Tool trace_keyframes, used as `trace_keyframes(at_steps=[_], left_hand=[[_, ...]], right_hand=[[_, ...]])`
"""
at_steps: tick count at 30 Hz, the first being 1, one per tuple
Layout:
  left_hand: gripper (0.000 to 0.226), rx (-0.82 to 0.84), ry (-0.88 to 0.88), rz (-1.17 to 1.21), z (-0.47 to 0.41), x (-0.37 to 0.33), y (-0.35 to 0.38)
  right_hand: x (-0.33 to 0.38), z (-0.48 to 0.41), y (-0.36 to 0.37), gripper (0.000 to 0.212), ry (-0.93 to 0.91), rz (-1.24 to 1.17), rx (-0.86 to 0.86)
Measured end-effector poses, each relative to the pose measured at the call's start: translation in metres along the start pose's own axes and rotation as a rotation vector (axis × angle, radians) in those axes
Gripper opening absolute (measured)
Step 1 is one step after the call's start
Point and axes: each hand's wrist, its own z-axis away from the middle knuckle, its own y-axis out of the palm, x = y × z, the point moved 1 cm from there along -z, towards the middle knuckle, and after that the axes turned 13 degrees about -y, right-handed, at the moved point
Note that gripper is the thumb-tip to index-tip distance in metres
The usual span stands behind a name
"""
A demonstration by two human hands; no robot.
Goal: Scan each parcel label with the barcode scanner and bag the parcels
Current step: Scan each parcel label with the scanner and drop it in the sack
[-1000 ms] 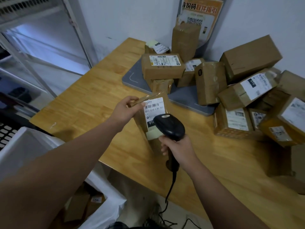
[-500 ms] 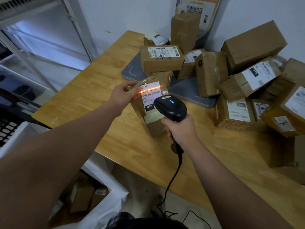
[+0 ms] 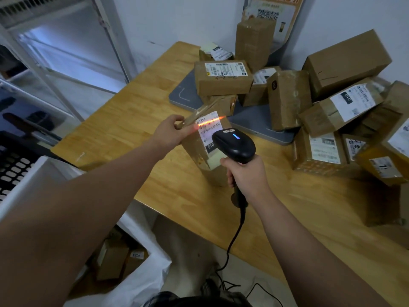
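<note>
Bare table (image 3: 124,129) lies open left of the parcel (image 3: 194,149); piled boxes (image 3: 345,63) crowd the right.

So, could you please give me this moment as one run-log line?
step: scan | left hand: grips parcel top | right hand: grips scanner, aimed at label | beam: red line across label
</note>
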Motion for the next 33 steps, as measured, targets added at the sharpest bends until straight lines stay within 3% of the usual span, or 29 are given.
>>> trace_keyframes(at_steps=[2,5,9,12,16,19,24,28,33], left_hand=[[0.071,0.013,-0.04,-0.067,0.012,0.006,-0.006],[0.044,0.0,-0.086,-0.048,0.034,0.023,-0.028],[0.035,-0.001,-0.165,0.069,0.072,0.066,-0.08],[0.052,-0.009,-0.2,0.114,0.114,0.105,-0.133],[0.044,-0.058,-0.215,0.148,0.164,0.164,-0.192],[0.072,-0.117,-0.268,0.093,0.188,0.21,-0.22],[0.047,-0.284,-0.391,0.005,0.204,0.293,-0.232],[0.056,-0.413,-0.63,0.235,0.191,0.348,-0.222],[0.057,-0.429,-0.679,0.317,0.139,0.38,-0.185]], right_hand=[[0.001,0.006,0.008,0.019,0.0,-0.002,0.005],[0.003,0.02,0.03,0.022,-0.005,-0.016,0.049],[0.005,0.05,0.08,0.022,-0.008,-0.033,0.159],[0.007,0.079,0.127,0.022,-0.016,-0.039,0.267],[0.002,0.116,0.184,0.026,-0.035,-0.047,0.363],[-0.007,0.139,0.214,0.021,0.016,-0.065,0.376],[-0.024,0.163,0.245,0.025,0.077,-0.007,0.371],[-0.048,0.17,0.261,0.029,0.11,0.038,0.383],[-0.092,0.167,0.284,0.03,0.131,0.144,0.396]])
